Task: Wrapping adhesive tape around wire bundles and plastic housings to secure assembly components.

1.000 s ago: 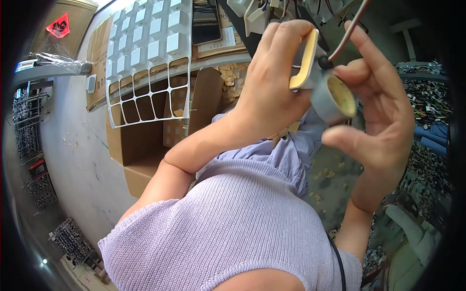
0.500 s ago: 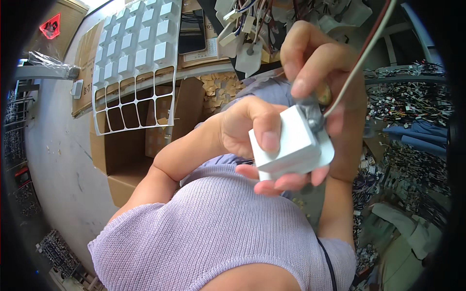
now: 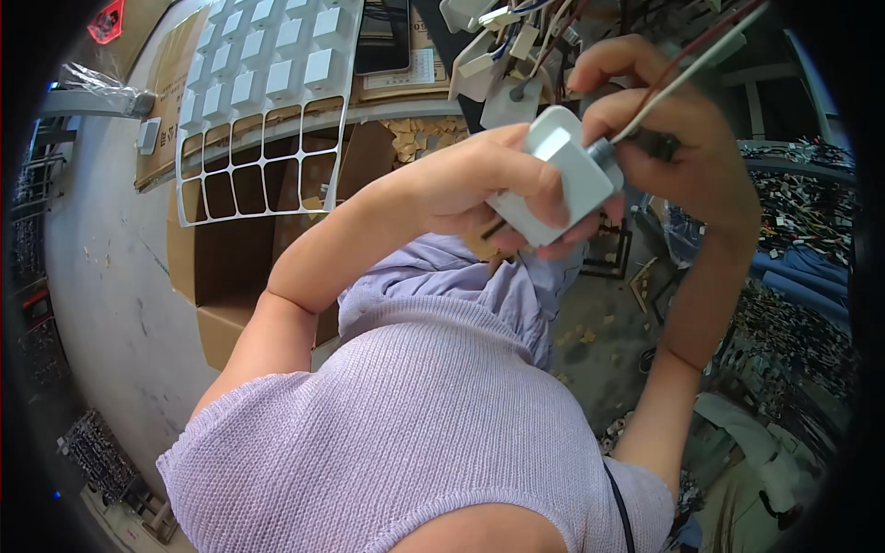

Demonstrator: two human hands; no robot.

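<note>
My left hand grips a small white plastic box with a rounded flange, its thumb lying across one face and its fingers underneath. A grey cable fitting sticks out of the box's right side. From that fitting a thin white cable runs to the upper right, with a dark red wire beside it. Close to the fitting, my right hand has its fingers curled by the cable. Something dark shows among those fingers, too shaded to name.
A tray sheet of white box shapes with an open grid lies at the upper left, beside a phone. White parts with wires lie beyond my hands. A cardboard box stands below the sheet; wire bundles fill the right.
Both hands have moved up and away from my body with the white box. The box has turned, so its flange now points away, and the fitting shows more clearly.
</note>
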